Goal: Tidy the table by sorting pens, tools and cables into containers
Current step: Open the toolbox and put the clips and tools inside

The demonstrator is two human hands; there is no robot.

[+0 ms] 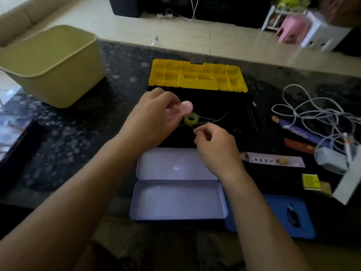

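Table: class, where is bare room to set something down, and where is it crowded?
Bare tabletop lies between the green bin and the toolbox, and left of the open tin. Right side is crowded: white cables, pens, charger.

The dark speckled stone table (121, 61) was pretty loaded. A yellow-green bin (52, 69) sat far left, an open black toolbox (197, 75) mid-table, and an open tin case (178, 200) in front of it. Tangled white cables (316, 114), a small yellow box (311, 181) and a blue lid (306, 229) lay right.
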